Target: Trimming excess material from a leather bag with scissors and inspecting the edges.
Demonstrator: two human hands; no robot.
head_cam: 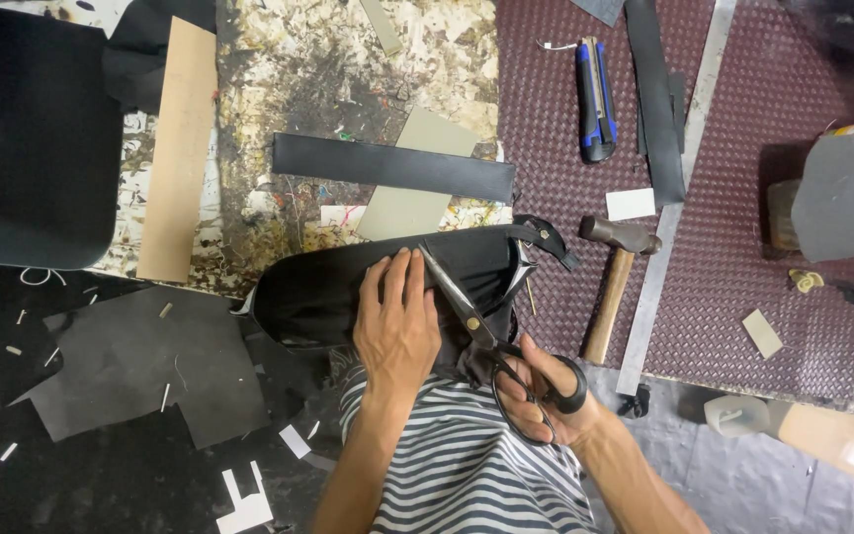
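A black bag-like leather piece [313,292] lies at the near edge of the worn workbench, partly over my lap. My left hand [399,321] presses flat on it with fingers spread. My right hand [546,396] grips the black handles of large scissors [467,311], whose blades point up-left along the leather beside my left fingertips. A black strap with a buckle [546,237] trails off the piece's right end.
A hammer [613,272] lies right of the scissors on a maroon woven mat [743,247]. A blue utility knife [595,99], a metal ruler [679,193], a black leather strip [392,166], tan strips and scraps lie around. A plastic bottle [812,430] sits low right.
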